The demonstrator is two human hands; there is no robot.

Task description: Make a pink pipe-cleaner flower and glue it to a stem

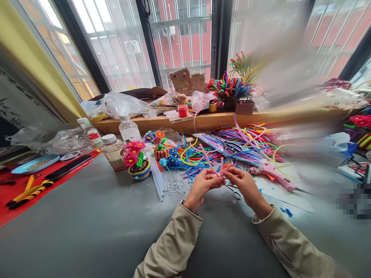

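Both my hands meet above the grey table [95,227], pinching pink pipe cleaners [218,166] between their fingertips. My left hand [201,186] is closed on the left side of the bundle. From the right, my right hand [245,184] grips the same pink stems. The stems stick up and fan out above my fingers. Beige sleeves cover both forearms. Small scissors [235,191] lie on the table just under my hands.
A heap of coloured pipe cleaners [232,148] lies behind my hands. A pink glue gun [275,174] rests at right. At left stand finished pipe-cleaner flower pots [136,160], glue sticks [158,178], plastic bottles [129,129] and a jar [113,151]. The windowsill [203,119] is cluttered.
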